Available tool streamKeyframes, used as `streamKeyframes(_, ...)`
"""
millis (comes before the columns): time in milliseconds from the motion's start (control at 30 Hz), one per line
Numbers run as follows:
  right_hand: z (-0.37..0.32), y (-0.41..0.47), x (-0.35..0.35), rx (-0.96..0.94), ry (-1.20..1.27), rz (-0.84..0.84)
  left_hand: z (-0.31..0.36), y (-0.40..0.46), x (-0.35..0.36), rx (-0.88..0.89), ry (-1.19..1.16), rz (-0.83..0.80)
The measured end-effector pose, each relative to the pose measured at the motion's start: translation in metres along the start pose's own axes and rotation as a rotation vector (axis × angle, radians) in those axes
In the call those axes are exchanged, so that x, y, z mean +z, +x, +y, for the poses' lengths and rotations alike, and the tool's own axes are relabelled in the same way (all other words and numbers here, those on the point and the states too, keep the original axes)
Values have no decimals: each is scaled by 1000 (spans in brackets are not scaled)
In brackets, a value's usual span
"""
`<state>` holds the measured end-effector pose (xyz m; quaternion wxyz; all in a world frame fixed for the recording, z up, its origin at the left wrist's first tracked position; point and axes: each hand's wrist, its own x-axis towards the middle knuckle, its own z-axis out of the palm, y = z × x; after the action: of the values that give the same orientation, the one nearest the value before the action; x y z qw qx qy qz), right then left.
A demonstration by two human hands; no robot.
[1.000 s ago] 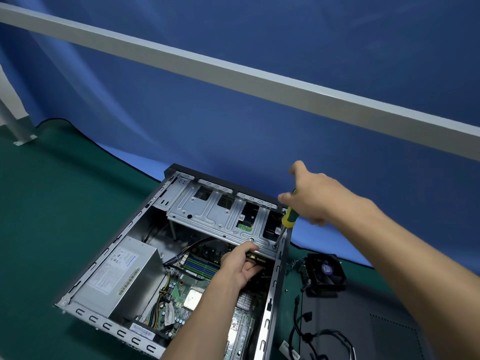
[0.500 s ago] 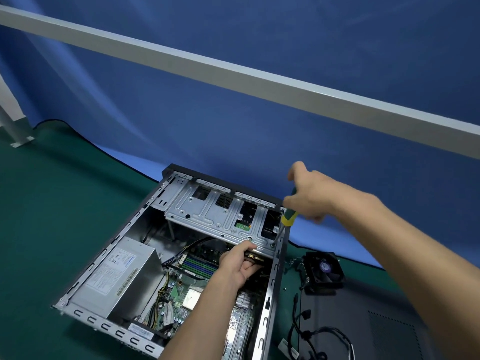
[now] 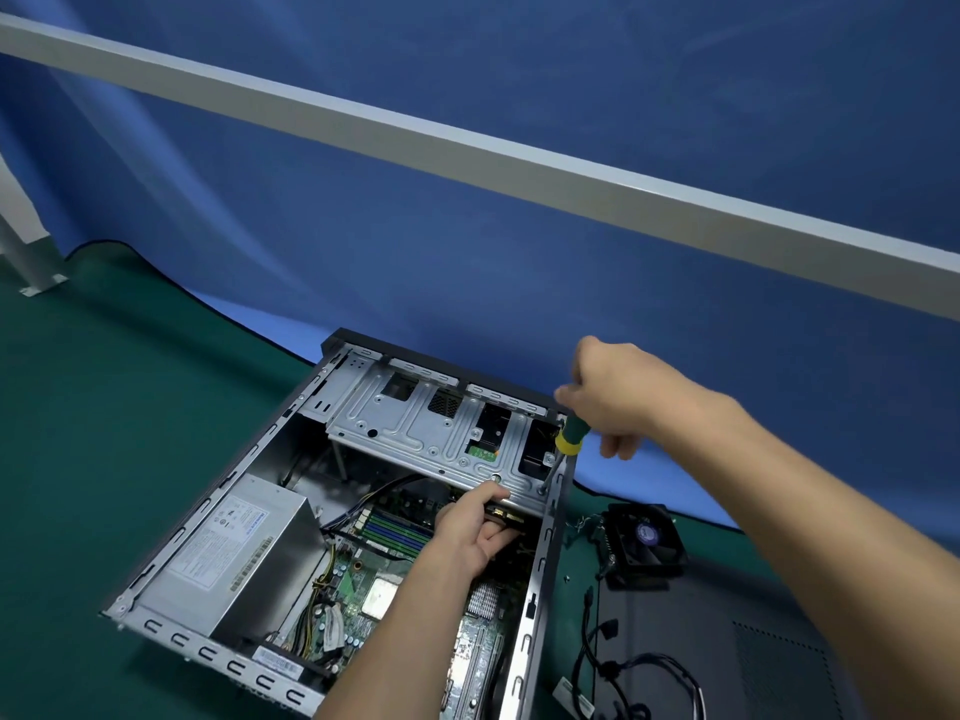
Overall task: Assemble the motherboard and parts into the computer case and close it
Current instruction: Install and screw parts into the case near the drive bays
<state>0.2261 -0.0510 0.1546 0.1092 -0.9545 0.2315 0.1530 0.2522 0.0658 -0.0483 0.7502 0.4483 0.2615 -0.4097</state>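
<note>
The open computer case (image 3: pixel 218 491) lies on its side on the green mat. Inside are the green motherboard (image 3: pixel 379 579), a grey power supply (image 3: pixel 234 553) and a silver drive cage (image 3: pixel 431 428) across the far end. My right hand (image 3: pixel 618 392) grips a screwdriver with a green and yellow handle (image 3: pixel 570 436); its shaft points down to the cage's near right corner. My left hand (image 3: pixel 475 527) reaches under the cage's front edge and holds it there, thumb on top, fingers curled beneath.
A black cooler fan (image 3: pixel 647 537) sits on the mat right of the case. Loose black cables (image 3: pixel 623 662) and the dark side panel (image 3: pixel 727 657) lie at the lower right. A white rail (image 3: pixel 467 142) crosses in front of the blue backdrop.
My right hand has shifted slightly on the screwdriver handle, as if turning it. The left hand stays under the cage edge.
</note>
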Motion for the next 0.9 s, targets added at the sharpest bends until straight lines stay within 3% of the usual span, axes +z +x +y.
streamKeyframes(67,3,0,0,6,-54,87,0,0,0,-1,4,-5)
streamKeyframes(200,1,-3,0,-31,27,-49,1,0,-1,0,9,-4)
streamKeyframes(300,1,-2,3,-8,-55,96,0,0,0,-3,6,-11)
streamKeyframes(433,-2,-3,0,-28,73,-63,1,0,-1,-2,7,-8)
streamKeyframes(567,1,-2,4,-15,-10,108,-1,0,-1,-10,-3,-18)
streamKeyframes(667,-1,-2,2,-8,90,-30,0,1,-1,-9,2,-7)
streamKeyframes(800,7,2,5,54,-24,176,-1,1,-1,-15,15,-6)
streamKeyframes(900,13,0,-4,53,140,-35,-1,2,-2,-10,20,3)
